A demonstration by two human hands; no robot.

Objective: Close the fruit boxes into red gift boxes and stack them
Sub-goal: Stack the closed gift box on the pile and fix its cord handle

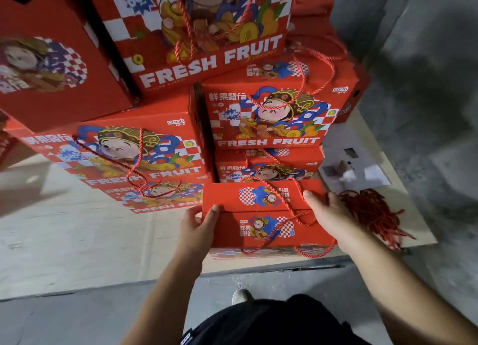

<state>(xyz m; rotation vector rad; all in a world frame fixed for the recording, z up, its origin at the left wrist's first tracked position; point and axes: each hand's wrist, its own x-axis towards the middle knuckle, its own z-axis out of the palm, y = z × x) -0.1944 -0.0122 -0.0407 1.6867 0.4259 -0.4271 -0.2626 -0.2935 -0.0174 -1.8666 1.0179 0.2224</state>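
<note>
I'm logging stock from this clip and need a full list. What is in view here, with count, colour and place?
held gift box: one, red with cartoon print and rope handle, low centre, between both hands
stacked gift boxes: at least six, red, marked FRESH FRUIT, piled behind and left of the held one
loose rope handles: one bundle, red, right of the held box on the cardboard
cardboard sheets: pale, flat on the floor under the stacks
paper scraps: a few, white and grey, right of the stack
floor: grey concrete
shoe: one, pale, bottom centre
left hand: grips the box's left end
right hand: grips its right end
</note>
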